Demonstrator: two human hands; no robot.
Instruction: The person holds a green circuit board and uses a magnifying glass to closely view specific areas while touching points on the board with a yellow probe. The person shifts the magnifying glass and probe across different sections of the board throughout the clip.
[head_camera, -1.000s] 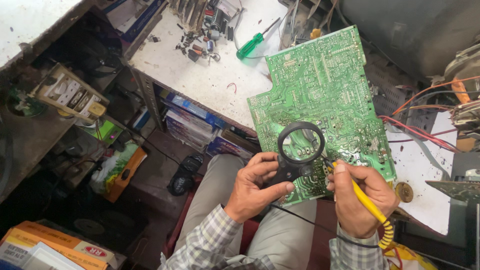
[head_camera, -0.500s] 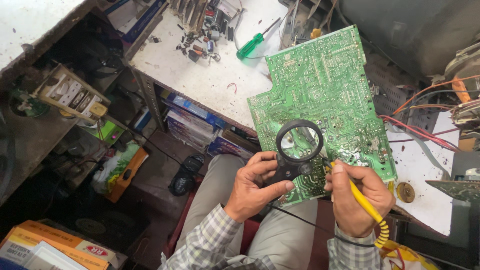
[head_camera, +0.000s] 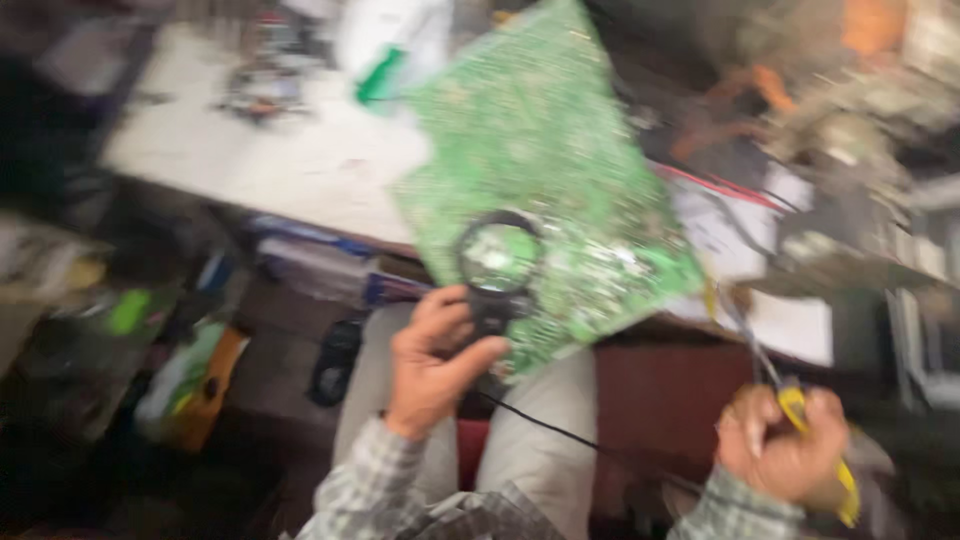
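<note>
The picture is blurred by motion. My left hand (head_camera: 432, 360) grips the black handle of a round magnifying glass (head_camera: 497, 262), held over the near corner of a large green circuit board (head_camera: 545, 170). The board leans on the edge of the white workbench (head_camera: 260, 160). My right hand (head_camera: 785, 450) is low at the right, away from the board, closed around a yellow-handled soldering tool (head_camera: 800, 420) whose tip points up toward the bench.
A green-handled screwdriver (head_camera: 382, 75) and small parts lie on the bench behind the board. Red and orange wires (head_camera: 740, 150) and grey equipment crowd the right. Boxes and coloured packets fill the shelves at lower left. A black cable (head_camera: 560, 430) crosses my lap.
My right hand has pulled the soldering tool down and to the right, off the board. The view has swung, so the board sits further left. The magnifier stays over the board.
</note>
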